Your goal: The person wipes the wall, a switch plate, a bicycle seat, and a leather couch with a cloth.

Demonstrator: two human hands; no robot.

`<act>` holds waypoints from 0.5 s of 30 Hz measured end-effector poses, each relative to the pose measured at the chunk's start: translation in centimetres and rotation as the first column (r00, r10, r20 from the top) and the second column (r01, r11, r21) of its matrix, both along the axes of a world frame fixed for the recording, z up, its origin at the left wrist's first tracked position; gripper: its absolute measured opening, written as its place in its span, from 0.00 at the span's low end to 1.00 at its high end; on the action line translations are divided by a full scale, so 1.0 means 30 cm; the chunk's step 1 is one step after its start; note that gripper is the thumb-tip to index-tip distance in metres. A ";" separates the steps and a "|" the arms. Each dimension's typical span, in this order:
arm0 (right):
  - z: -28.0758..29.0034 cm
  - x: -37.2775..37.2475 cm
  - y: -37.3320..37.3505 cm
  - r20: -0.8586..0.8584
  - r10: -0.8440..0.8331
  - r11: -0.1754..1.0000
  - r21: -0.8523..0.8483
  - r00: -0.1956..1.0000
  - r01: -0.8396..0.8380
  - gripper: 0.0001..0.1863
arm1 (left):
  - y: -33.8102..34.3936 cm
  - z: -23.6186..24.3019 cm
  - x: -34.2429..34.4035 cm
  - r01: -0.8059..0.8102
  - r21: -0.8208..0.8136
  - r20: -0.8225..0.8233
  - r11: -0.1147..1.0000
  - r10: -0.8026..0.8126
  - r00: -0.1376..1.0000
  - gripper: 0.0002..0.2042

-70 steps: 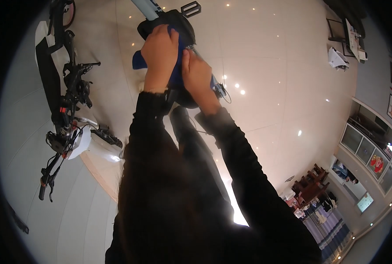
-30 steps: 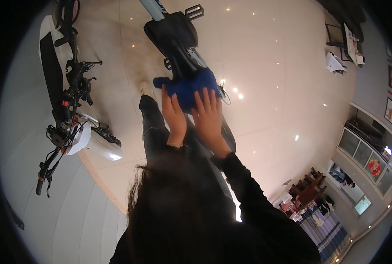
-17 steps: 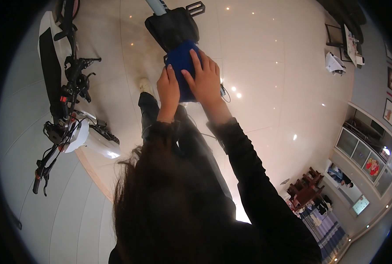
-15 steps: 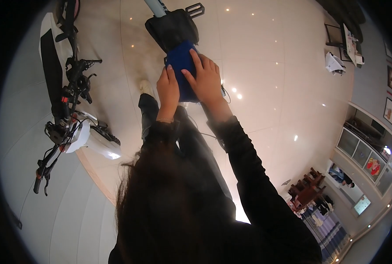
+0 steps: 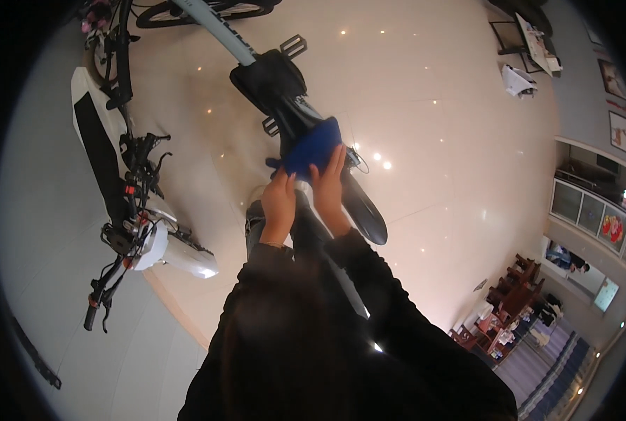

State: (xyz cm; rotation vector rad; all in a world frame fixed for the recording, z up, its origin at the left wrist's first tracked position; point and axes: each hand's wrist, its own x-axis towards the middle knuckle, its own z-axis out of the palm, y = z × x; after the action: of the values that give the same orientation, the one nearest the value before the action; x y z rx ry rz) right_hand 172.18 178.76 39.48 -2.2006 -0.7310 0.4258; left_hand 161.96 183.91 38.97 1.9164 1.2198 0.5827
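Note:
A blue cloth [image 5: 311, 151] lies over the rear of a bicycle's saddle in front of me, its far side sloping across the seat. Black saddle nose [image 5: 290, 116] shows beyond it. My left hand [image 5: 280, 203] has its fingertips closed on the cloth's near left part. My right hand [image 5: 329, 193] holds the right side, fingers stretched along the edge and thumb on top. What lies under the fingers is hidden. From the saddle, the pale blue frame [image 5: 218, 28] runs away from me, past a black cover [image 5: 267, 78]. A black mudguard [image 5: 365, 210] sticks out at the near right.
A white and black two-wheeler [image 5: 102, 154] with handlebars stands close on the left. Pedals [image 5: 294, 46] jut from the bicycle. Far right are a wooden table [image 5: 520, 295], a white bag [image 5: 518, 82] and a glass-fronted cabinet [image 5: 590, 217]. The floor [image 5: 425, 175] is glossy pale tile.
Both hands have drawn nearer to me with the blue cloth, uncovering the saddle's nose. The view has shifted, so more of the bicycle frame shows.

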 end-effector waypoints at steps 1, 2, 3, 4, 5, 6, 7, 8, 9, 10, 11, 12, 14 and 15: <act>0.020 -0.050 0.012 -0.184 -0.105 0.994 -0.058 0.977 0.096 0.38 | 0.004 -0.011 -0.044 0.058 -0.032 -0.113 0.998 -0.061 0.992 0.11; 0.003 -0.053 -0.003 -0.165 -0.118 0.992 -0.055 0.979 0.110 0.38 | -0.007 -0.004 -0.037 0.072 -0.030 -0.093 0.997 -0.074 0.993 0.11; -0.013 -0.058 -0.014 -0.042 -0.159 0.987 -0.018 0.986 0.158 0.39 | -0.015 0.004 -0.035 0.139 -0.131 -0.033 0.982 -0.144 0.989 0.12; -0.036 -0.049 -0.027 0.083 -0.209 0.978 0.027 0.974 0.208 0.39 | -0.019 0.003 -0.023 0.219 -0.225 0.035 0.950 -0.217 0.976 0.13; -0.034 -0.080 -0.017 0.083 -0.213 0.977 0.041 0.973 0.211 0.39 | -0.007 -0.002 -0.055 0.222 -0.211 0.035 0.952 -0.220 0.975 0.13; -0.026 -0.123 -0.019 -0.078 -0.241 0.967 -0.103 0.967 0.233 0.36 | 0.003 -0.003 -0.092 0.246 -0.203 -0.028 0.948 -0.257 0.966 0.13; -0.024 -0.161 -0.040 -0.225 -0.290 0.940 -0.252 0.930 0.232 0.34 | -0.001 -0.013 -0.121 0.277 -0.201 -0.086 0.940 -0.299 0.951 0.14; -0.079 -0.163 -0.105 -0.135 -0.196 0.942 -0.301 0.971 0.149 0.29 | -0.016 -0.028 -0.107 0.313 -0.187 -0.055 0.931 -0.328 0.943 0.14; -0.127 -0.181 -0.143 -0.056 -0.086 0.936 -0.347 0.995 0.062 0.24 | -0.003 -0.039 -0.114 0.417 -0.240 -0.161 0.877 -0.460 0.873 0.15; -0.120 -0.244 -0.136 -0.135 0.032 0.901 -0.425 0.990 -0.087 0.20 | 0.030 -0.063 -0.170 0.478 -0.304 -0.288 0.824 -0.558 0.779 0.16; -0.102 -0.297 -0.133 -0.216 0.140 0.843 -0.486 0.966 -0.231 0.16 | 0.064 -0.090 -0.227 0.564 -0.305 -0.297 0.768 -0.639 0.709 0.16; -0.088 -0.338 -0.145 -0.240 0.225 0.843 -0.439 0.944 -0.312 0.16 | 0.086 -0.094 -0.261 0.649 -0.311 -0.303 0.694 -0.720 0.625 0.17; -0.025 -0.392 -0.199 -0.290 0.313 0.837 -0.366 0.904 -0.407 0.16 | 0.090 -0.005 -0.276 0.581 -0.429 -0.275 0.692 -0.713 0.646 0.17; 0.008 -0.396 -0.181 -0.396 0.302 0.792 -0.401 0.867 -0.459 0.15 | 0.099 0.001 -0.298 0.624 -0.426 -0.231 0.655 -0.746 0.625 0.18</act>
State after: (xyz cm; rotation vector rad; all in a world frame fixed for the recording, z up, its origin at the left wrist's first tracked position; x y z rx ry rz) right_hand 160.30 173.34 39.73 -2.3403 -0.9797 1.2658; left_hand 153.02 186.89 39.00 2.0703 0.6098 -0.4162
